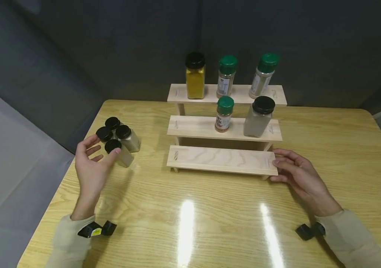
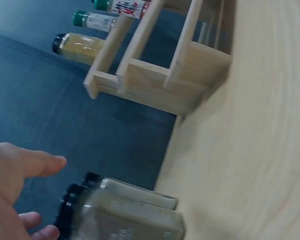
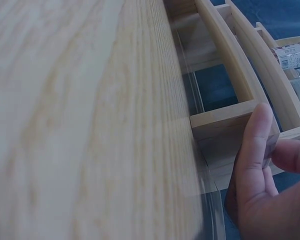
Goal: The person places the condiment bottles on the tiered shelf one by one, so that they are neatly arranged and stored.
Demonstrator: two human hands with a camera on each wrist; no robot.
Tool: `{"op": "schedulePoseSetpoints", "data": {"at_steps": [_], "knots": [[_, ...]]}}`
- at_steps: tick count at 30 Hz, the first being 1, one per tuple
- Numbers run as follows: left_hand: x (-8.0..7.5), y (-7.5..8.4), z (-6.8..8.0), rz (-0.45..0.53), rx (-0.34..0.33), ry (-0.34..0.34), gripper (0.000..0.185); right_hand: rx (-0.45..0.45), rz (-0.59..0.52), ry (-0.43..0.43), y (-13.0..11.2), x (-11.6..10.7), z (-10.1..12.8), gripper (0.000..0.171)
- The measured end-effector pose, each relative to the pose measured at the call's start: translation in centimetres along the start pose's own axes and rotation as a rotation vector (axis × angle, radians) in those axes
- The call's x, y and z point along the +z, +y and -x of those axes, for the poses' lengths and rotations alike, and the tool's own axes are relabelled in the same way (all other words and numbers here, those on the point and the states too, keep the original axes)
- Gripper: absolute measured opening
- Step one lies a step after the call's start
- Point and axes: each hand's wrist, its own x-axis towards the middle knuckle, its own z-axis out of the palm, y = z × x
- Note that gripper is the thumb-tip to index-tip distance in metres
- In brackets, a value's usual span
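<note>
My left hand (image 1: 93, 160) is at a group of several square glass spice jars with black lids, at the table's left. Its fingers are spread and relaxed, with fingertips right at the lid of the leftmost jar (image 1: 104, 134). The thumb overlaps the lid of the front jar (image 1: 124, 158) in the head view; in the left wrist view it stands apart, over the jars (image 2: 135, 215). On the other side, my right hand (image 1: 299, 176) holds the right end of the lowest step of a three-tier wooden spice rack (image 1: 224, 158), thumb over the board's end.
The top tier bears a yellow-filled jar (image 1: 195, 82) with a black lid and two green-capped bottles. On the middle tier stand a small green-capped bottle (image 1: 223, 121) and a large black-lidded jar (image 1: 257, 121). A dark curtain (image 1: 136, 48) hangs behind the wooden table (image 1: 227, 223).
</note>
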Motion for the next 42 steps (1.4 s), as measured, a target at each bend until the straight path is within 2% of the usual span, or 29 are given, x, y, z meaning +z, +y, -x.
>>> {"op": "schedulePoseSetpoints", "data": {"at_steps": [5, 10, 25, 31, 42], "knots": [[0.9, -1.1, 0.1, -0.062, -0.075, -0.010, 0.070, 0.012, 0.015, 0.010, -0.1, 0.1, 0.0, 0.029], [1.4, -1.8, 0.0, -0.074, -0.088, -0.013, 0.064, 0.011, 0.012, 0.010, -0.1, 0.1, 0.0, 0.029], [1.5, -2.4, 0.0, -0.094, 0.005, 0.002, 0.054, 0.011, 0.022, 0.022, 0.0, 0.1, 0.0, 0.028], [1.3, -1.7, 0.5, -0.112, 0.065, -0.018, 0.054, 0.011, 0.018, 0.018, 0.0, 0.1, 0.0, 0.028], [1.3, 2.4, 0.9, 0.025, 0.184, -0.086, 0.051, 0.019, 0.004, 0.017, -0.1, 0.3, 0.0, 0.029]]}}
